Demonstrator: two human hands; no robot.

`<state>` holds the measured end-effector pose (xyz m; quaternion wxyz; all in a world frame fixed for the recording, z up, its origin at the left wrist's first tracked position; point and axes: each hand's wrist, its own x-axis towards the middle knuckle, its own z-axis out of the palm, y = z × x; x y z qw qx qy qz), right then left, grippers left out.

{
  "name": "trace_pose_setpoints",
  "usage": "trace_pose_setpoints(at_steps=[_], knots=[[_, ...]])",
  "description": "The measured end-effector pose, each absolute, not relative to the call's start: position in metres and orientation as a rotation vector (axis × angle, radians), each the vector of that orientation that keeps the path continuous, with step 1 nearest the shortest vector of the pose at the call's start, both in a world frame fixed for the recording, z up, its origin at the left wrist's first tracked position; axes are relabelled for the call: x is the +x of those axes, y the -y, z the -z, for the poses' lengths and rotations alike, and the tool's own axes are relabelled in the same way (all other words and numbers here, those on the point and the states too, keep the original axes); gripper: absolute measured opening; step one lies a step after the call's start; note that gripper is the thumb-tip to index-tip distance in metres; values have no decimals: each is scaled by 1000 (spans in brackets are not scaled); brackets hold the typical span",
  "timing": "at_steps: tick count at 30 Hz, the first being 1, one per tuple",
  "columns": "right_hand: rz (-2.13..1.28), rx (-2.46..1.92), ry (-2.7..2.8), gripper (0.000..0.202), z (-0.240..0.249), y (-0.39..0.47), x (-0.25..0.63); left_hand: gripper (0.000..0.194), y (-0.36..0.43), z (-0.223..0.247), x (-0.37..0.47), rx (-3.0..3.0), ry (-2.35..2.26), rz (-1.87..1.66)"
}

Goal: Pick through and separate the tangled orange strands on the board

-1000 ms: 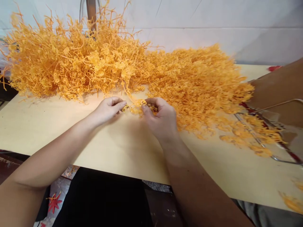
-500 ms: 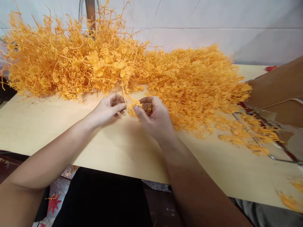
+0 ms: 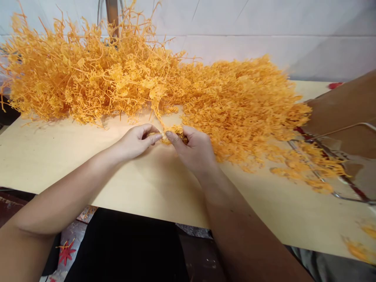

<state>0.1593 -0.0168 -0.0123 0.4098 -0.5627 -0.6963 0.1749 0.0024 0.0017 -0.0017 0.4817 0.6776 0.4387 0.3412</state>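
Observation:
Between my hands is a small orange plastic flower piece (image 3: 174, 129) with thin stems, just in front of the big heap. My right hand (image 3: 195, 147) is closed around it, thumb pressed on its near side. The thumb and forefinger of my left hand (image 3: 142, 140) pinch at the same piece's left edge, on its strands. A thin orange stem (image 3: 158, 113) runs from the pinch up toward the tangled pile of stemmed orange flowers (image 3: 96, 78). Right of it lies a denser pile of orange pieces (image 3: 243, 105). My fingers hide part of the held piece.
A pale wooden table (image 3: 58, 156) holds both piles against a white wall (image 3: 235, 47). At the right are a brown cardboard box (image 3: 346, 105) and a metal wire frame (image 3: 340, 196). A red leaf-shaped piece (image 3: 67, 252) lies below the table's front edge.
My left hand has moved slightly right and down, and its thumb and forefinger now meet at the flower piece. My right hand stays nearly in place.

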Motion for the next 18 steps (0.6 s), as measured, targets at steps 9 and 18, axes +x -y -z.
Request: trace_pose_setpoints(at_steps=[9,18], knots=[[-401,-1396,1961,45,18,19,152,19,-19,14,-6,2155,-1419,-699],[-412,-1297,1950,41,10,27,150,4,-41,25,-9,2023,-1549,-745]])
